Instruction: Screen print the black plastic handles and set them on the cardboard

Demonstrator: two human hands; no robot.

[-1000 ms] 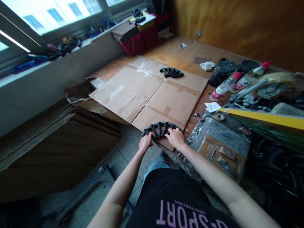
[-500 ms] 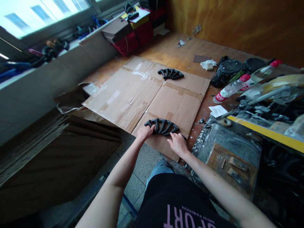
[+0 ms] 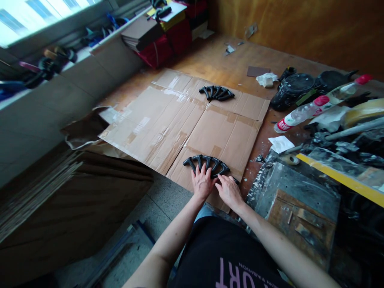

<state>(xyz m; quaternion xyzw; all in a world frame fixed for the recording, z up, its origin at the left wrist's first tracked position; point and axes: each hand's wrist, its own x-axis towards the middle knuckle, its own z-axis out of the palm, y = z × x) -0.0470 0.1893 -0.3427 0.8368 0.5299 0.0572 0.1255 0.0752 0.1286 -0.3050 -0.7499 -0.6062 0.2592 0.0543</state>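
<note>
A fan-shaped row of black, glossy curved pieces (image 3: 207, 163) lies on flattened cardboard (image 3: 177, 116) close to my body. My left hand (image 3: 201, 184) rests over its lower edge with fingers spread onto the pieces. Beside it, my right hand (image 3: 230, 192) touches the lower right part with its fingertips, fingers loosely bent and apart. The thumbs nearly meet. Some of the lower edge is hidden under my fingers. A second black fan-shaped row (image 3: 216, 93) sits farther back on the cardboard, untouched.
Plastic bottles (image 3: 300, 114) and dark containers (image 3: 295, 88) stand at the right. A yellow-edged shelf (image 3: 342, 176) juts in nearby. Stacked cardboard (image 3: 75, 208) leans at the left, below the table. Red bundles (image 3: 156, 52) sit at the back by the window ledge.
My left hand has moved from the left end of the near black row to its lower middle, spreading its fingers. My right hand stays near the right end. The view has shifted slightly.
</note>
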